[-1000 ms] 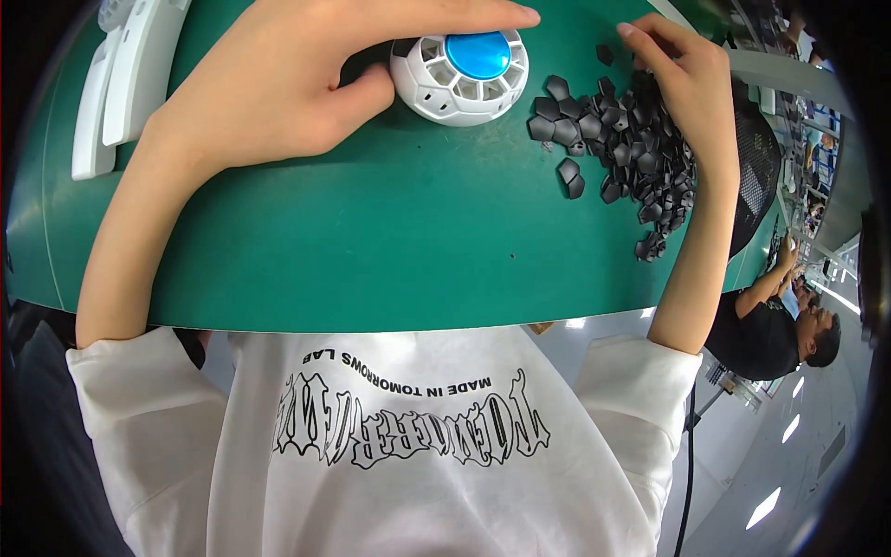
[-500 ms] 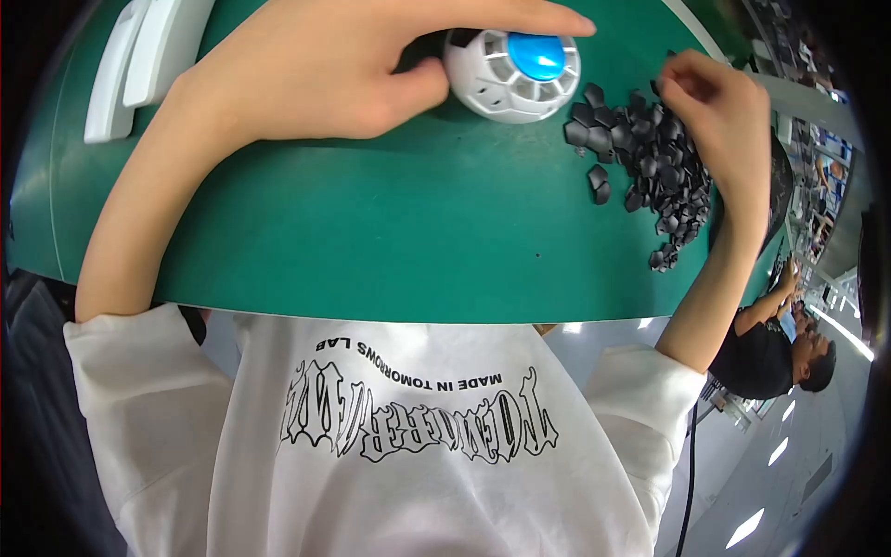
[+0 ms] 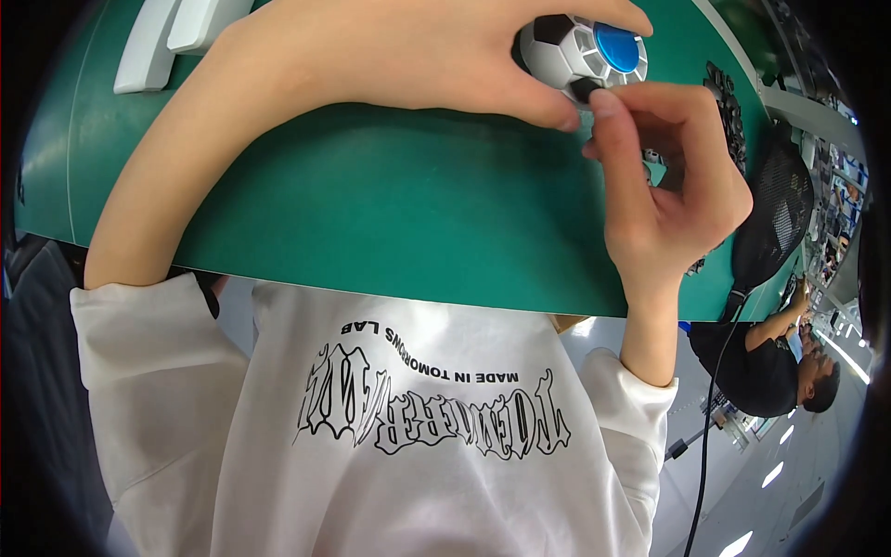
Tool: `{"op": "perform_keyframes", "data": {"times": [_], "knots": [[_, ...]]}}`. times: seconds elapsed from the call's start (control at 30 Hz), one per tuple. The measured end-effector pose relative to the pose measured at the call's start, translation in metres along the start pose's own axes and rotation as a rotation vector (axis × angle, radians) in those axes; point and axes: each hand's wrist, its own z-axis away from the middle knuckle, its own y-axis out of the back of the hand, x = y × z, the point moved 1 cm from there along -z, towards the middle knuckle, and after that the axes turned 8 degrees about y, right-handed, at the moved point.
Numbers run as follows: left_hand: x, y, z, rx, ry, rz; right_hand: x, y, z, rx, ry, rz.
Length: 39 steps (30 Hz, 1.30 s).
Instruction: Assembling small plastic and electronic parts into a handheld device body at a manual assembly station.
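A white, soccer-ball-like plastic shell (image 3: 546, 61) with a shiny blue dome (image 3: 619, 46) sits at the upper right of the green table. My left hand (image 3: 418, 65) is wrapped round it, thumb along the near side and a finger stretched past the far side of the dome. One black panel (image 3: 554, 30) shows in the shell's surface. At the near side of the shell, my right hand (image 3: 677, 176) pinches a small black plastic piece (image 3: 584, 89) between thumb and finger, touching the shell. My fingers hide part of that piece.
Several loose black pieces (image 3: 727, 111) lie in a pile behind my right hand, which partly covers them. A black mesh bag (image 3: 778, 209) lies by the table's right edge, and a cable (image 3: 703, 446) hangs below. White plastic parts (image 3: 147, 46) lie far left. Another person (image 3: 766, 362) is off to the right.
My right hand has come left from the black pile to the shell, with a black piece in its pinch. My left hand has turned the shell, so its black panel shows.
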Motion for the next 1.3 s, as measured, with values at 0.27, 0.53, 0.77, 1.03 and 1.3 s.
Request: {"op": "perform_keyframes", "data": {"times": [0.27, 0.53, 0.77, 1.03, 1.3], "knots": [[-0.001, -0.012, -0.007, 0.035, 0.001, 0.013, 0.012, -0.008, 0.011, 0.088, -0.069, -0.148], [0.006, -0.005, -0.013, -0.107, 0.151, 0.123, 0.018, -0.001, 0.014, 0.072, -0.144, -0.282], [0.027, -0.009, -0.012, -0.223, 0.588, 0.1, 0.016, -0.001, 0.017, 0.069, 0.036, -0.096], [0.02, 0.004, -0.025, -0.241, 0.287, 0.023, 0.022, 0.025, -0.014, -0.161, -0.393, -0.239], [0.021, 0.007, -0.025, -0.291, 0.131, -0.19, 0.093, 0.079, -0.005, -0.226, -0.303, 0.306]]}}
